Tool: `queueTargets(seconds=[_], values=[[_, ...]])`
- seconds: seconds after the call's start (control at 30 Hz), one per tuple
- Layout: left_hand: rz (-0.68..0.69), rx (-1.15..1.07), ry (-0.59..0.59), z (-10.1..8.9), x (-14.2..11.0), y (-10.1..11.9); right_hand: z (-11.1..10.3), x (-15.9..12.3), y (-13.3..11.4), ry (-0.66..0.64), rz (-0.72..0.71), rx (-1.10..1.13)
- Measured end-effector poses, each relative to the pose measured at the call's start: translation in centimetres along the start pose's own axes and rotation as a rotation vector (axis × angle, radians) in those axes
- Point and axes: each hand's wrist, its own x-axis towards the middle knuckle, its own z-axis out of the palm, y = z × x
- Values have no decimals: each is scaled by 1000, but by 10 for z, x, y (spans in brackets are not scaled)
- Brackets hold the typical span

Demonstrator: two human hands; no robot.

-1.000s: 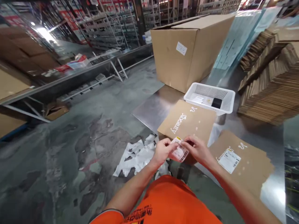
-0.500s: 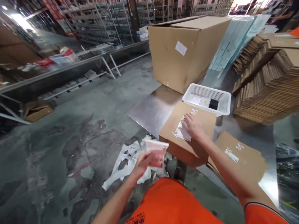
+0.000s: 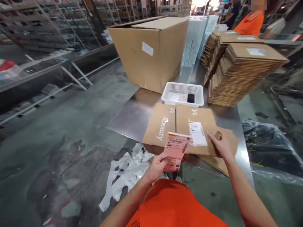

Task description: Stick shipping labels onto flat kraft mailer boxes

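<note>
My left hand (image 3: 158, 165) grips pink printed shipping labels (image 3: 176, 149), held up in front of the near carton. Close to my body, a brown carton (image 3: 155, 123) with white "Sbeauty" lettering lies on the metal table (image 3: 127, 119). Against its right side lies a flat carton (image 3: 203, 115) bearing a white shipping label (image 3: 198, 134). My right hand (image 3: 221, 145) has its fingers bent at the right edge of this labelled carton; their undersides are hidden. More flat cardboard (image 3: 230, 134) shows beneath and beyond that hand.
Behind the cartons sits a white basket (image 3: 183, 102) holding a black phone and papers. A large box (image 3: 137, 60) and stacked flat cartons (image 3: 236, 75) stand farther back. Torn white strips (image 3: 127, 171) lie at the left, black plastic (image 3: 272, 151) at the right. A person in orange (image 3: 252, 23) is beyond.
My right hand has moved right with the labelled carton, which now covers the pile there. My left hand has come nearer the carton with the pink labels. The view has turned right.
</note>
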Motion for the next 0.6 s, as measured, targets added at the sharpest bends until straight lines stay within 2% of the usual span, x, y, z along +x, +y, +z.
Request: queueTargets(seconds=[0.07, 0.1, 0.17, 0.2, 0.23, 0.3, 0.33, 0.37, 0.4, 0.47, 0.53, 0.6], values=[[-71, -35, 18, 9, 4, -4, -18, 6, 57, 51, 128, 22], [-103, -28, 45, 10, 5, -7, -24, 6, 79, 33, 196, -20], [-195, -13, 103, 10, 4, -14, -29, 3, 99, -13, 257, -180], [-251, -9, 124, 10, 3, -17, -27, 1, 94, -18, 209, -247], [-299, -5, 132, 10, 1, -21, -25, -3, 79, -11, 111, -266], [-345, 6, 128, 11, -4, -27, -15, -16, 24, -58, -199, -104], [-338, 13, 128, 11, -5, -28, -10, -25, -11, -154, -352, 62], [-323, 19, 126, 11, -7, -29, -5, -36, -46, -334, -470, 218], [-313, 21, 127, 10, -9, -29, 0, -48, -79, -506, -575, 305], [-278, 7, 127, 5, -13, -24, 10, -74, -129, -700, -690, 338], [-146, -35, 140, -2, -18, -11, 20, -97, -154, -739, -724, 310], [51, -72, 210, -9, -20, 5, 29, -114, -159, -775, -741, 315]])
